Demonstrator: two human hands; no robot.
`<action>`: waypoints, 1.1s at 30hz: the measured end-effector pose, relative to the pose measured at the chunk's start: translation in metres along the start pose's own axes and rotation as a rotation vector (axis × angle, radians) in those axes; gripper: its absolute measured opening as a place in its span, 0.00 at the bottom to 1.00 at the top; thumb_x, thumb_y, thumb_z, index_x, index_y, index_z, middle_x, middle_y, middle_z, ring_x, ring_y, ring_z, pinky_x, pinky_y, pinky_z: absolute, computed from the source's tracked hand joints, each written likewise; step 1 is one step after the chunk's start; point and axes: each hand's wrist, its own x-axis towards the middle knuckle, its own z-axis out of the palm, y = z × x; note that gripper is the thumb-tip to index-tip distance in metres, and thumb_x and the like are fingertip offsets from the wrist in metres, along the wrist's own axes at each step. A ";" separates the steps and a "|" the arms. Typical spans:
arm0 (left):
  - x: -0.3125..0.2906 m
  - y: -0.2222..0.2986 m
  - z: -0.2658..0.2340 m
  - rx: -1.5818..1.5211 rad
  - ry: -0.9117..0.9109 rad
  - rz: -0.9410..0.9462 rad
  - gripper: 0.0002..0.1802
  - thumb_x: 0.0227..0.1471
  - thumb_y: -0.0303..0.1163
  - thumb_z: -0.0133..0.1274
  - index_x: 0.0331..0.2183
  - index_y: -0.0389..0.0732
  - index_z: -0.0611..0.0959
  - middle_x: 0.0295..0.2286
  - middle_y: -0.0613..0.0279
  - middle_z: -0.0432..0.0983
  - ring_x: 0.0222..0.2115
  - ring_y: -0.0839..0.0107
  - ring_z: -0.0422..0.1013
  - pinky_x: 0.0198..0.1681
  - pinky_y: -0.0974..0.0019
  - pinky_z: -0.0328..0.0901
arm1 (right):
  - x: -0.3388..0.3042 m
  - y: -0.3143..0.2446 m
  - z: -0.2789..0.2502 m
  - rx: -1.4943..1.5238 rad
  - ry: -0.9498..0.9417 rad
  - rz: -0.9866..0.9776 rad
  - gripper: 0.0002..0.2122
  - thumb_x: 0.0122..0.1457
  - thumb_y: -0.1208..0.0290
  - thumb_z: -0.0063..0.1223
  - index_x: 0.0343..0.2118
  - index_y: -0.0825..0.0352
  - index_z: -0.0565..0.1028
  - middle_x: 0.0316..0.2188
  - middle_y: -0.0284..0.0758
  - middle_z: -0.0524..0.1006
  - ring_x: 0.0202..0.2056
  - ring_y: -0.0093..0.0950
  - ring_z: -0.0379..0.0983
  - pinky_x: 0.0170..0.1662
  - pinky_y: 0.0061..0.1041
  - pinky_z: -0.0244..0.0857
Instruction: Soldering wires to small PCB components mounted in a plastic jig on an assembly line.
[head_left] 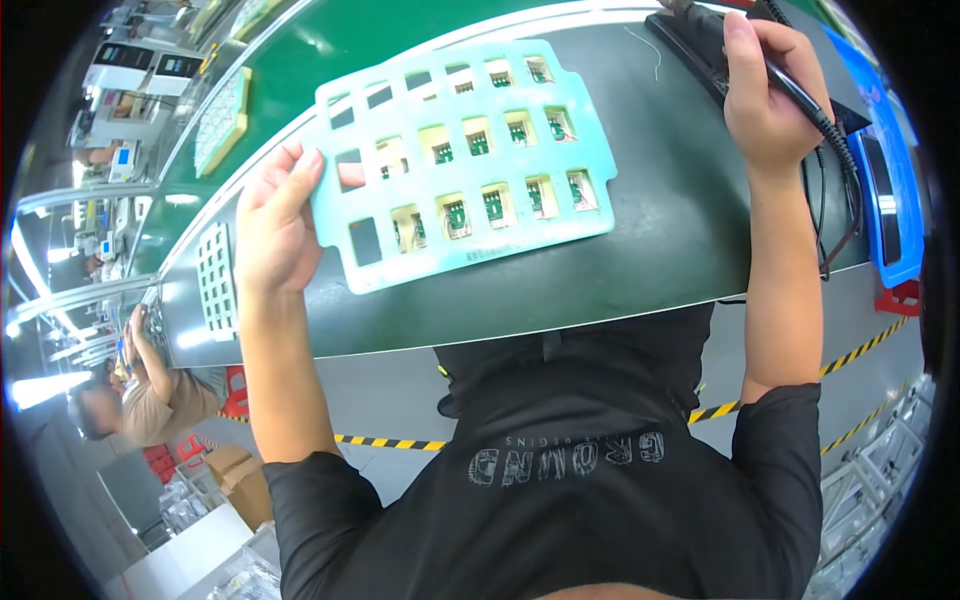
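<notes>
My left hand grips the left edge of a pale green tray, thumb on top, holding it tilted above the bench. Rows of rectangular windows run across this tray. Many of them hold small green circuit boards with thin wires, while several at the left and upper left show nothing in them. At the upper right, my right hand is closed around a black corded tool that looks like a soldering iron. Its tip end is cut off by the frame's edge, above a black stand.
A blue bin with a dark flat device sits at the right. Black cables hang beside it. Another windowed tray lies at the bench's left, and a yellowish tray farther back. A co-worker sits at far left.
</notes>
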 end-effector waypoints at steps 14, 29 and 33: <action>-0.068 -0.047 -0.106 -0.370 0.639 0.293 0.18 0.60 0.32 0.35 0.49 0.32 0.65 0.43 0.51 0.69 0.42 0.60 0.67 0.46 0.56 0.63 | -0.006 0.041 -0.026 -0.103 -0.051 0.018 0.04 0.54 0.75 0.55 0.27 0.70 0.75 0.20 0.31 0.74 0.23 0.16 0.69 0.28 0.13 0.63; -0.167 -0.075 -0.283 1.028 1.467 -0.560 0.26 0.47 0.40 0.54 0.39 0.25 0.74 0.31 0.42 0.75 0.35 0.51 0.72 0.41 0.57 0.66 | -0.004 0.038 -0.016 -0.003 -0.116 0.043 0.04 0.54 0.76 0.54 0.27 0.71 0.74 0.21 0.30 0.74 0.22 0.14 0.67 0.27 0.11 0.61; -0.108 -0.072 -0.133 1.106 0.995 -0.013 0.42 0.40 0.45 0.61 0.52 0.31 0.65 0.49 0.41 0.64 0.50 0.54 0.63 0.52 0.60 0.58 | 0.000 0.031 -0.015 -0.007 -0.070 0.048 0.03 0.54 0.77 0.54 0.27 0.71 0.74 0.20 0.29 0.73 0.22 0.13 0.66 0.26 0.11 0.60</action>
